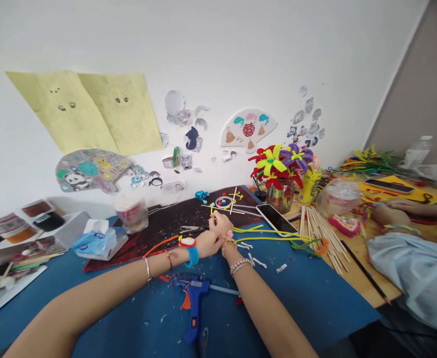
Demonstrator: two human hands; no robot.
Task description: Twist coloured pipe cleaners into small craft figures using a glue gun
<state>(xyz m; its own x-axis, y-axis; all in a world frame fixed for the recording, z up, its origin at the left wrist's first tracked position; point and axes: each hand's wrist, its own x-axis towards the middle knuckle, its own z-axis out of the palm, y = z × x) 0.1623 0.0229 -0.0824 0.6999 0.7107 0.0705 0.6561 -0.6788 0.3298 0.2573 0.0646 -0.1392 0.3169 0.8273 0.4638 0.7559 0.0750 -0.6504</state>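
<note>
My right hand (222,226) and my left hand (208,243) meet over the middle of the table, pressed against each other. The right hand's fingers are curled closed; a bit of yellow pipe cleaner (212,209) shows just past the fingertips, and I cannot tell if it is gripped. Closed too, the left hand sits by the right wrist, its fingers partly hidden. A yellow and pink flower bracelet (228,238) is on my right wrist. On my left wrist are a blue coiled band (192,256) and a red, white and yellow ornament (187,241). Below lies a blue glue gun (194,303).
Long yellow pipe cleaners (274,236), a phone (276,220) and wooden sticks (324,238) lie to the right. Behind them stands a vase of pipe-cleaner flowers (278,166). A tissue pack (99,239) is at left. Another person's arm (390,216) rests at far right.
</note>
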